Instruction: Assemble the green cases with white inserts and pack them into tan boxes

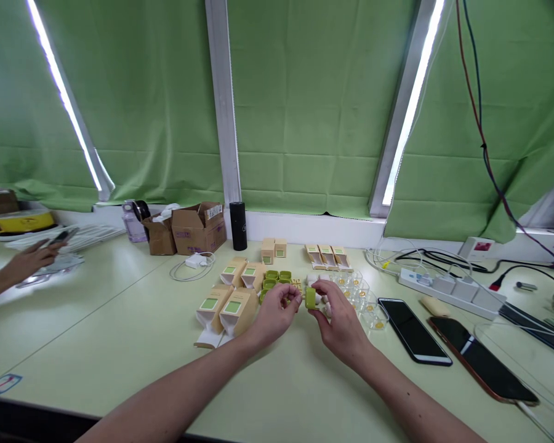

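Note:
My right hand (341,323) grips a small green square container (310,298) between thumb and fingers, raised over the table. Just to its left, my left hand (277,311) is closed in a pinch close to the container; whatever its fingertips hold is too small to make out. Behind my left hand sit several more green containers (271,275) in rows, partly covered by it. Small yellowish pieces (297,284) lie between the hands. Clear plastic cups with yellow centres (362,292) stand beyond my right hand, along with small whitish pieces (312,280) partly hidden by it.
Open kraft boxes with green labels (237,309) stand left of my hands; more boxes (329,257) are behind. On the right lie two phones (414,331) and a power strip (452,292) with cables. Cardboard cartons (198,229) and a black bottle (238,226) stand at the back. Another person's hand (32,258) holds a phone.

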Demonstrator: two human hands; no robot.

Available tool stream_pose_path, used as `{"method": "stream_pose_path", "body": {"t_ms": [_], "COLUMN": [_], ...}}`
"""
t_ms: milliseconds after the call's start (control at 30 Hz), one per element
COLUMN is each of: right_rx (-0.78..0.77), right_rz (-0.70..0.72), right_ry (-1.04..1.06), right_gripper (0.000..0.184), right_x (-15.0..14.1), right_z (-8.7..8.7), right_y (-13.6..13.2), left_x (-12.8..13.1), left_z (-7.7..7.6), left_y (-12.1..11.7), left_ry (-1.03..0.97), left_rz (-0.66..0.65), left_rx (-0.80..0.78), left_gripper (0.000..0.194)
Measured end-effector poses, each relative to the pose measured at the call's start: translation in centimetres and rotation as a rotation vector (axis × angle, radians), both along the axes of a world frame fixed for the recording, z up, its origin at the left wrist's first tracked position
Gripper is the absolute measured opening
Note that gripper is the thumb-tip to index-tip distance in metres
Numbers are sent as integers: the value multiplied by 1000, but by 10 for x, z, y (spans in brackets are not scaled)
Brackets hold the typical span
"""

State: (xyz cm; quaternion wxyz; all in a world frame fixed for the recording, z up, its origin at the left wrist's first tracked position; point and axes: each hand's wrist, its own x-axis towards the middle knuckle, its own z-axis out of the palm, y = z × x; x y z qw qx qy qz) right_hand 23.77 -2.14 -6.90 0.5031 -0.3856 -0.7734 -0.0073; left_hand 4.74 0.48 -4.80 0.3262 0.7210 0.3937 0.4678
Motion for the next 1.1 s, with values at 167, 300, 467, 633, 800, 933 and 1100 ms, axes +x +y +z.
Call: {"method": "stream_pose_path", "body": {"t_ms": [167,300,467,633,800,933,1100], "right_rx": [5,3,-20,0,-1,-9,19], "right_rz": [-8,-8,-11,-25,-27,-23,-7], "right_ry": [0,-1,1,7,4,-18,-45], "right_gripper": [40,40,40,40,41,45,54], "right_x": [0,-1,0,1,3,3,2], "right_z": [2,3,3,3,2,3,6], "right_y": [-2,-2,-1,0,2,2,-1], "left_x": [0,0,-1,-3,-5,-7,-7], "left_z": [0,-1,0,1,0,-1,0], "left_y": [0,1,1,3,7,5,-4], "left_ry": [-1,-13,-35,-94,-150,-92,25], "left_rz": [2,6,0,-15,41,92,50], "left_rx": [-2,-24,-55,-94,-98,29,244], "left_gripper": [22,21,22,24,23,22,35]}}
